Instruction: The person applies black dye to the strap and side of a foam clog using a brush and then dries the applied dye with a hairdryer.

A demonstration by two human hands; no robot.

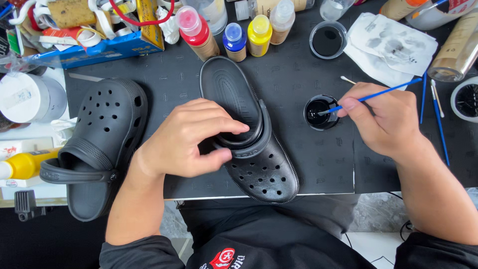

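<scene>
My left hand grips a black clog at its heel strap, holding it on the dark mat with the toe toward me. My right hand holds a thin blue paintbrush, its tip dipped in a small round cup of black paint just right of the clog. A second black clog lies at the left, untouched, partly off the mat.
Small paint bottles with red, blue and yellow caps stand behind the clog. A cup of black liquid, a stained paper towel, spare brushes, a tape roll and clutter ring the mat.
</scene>
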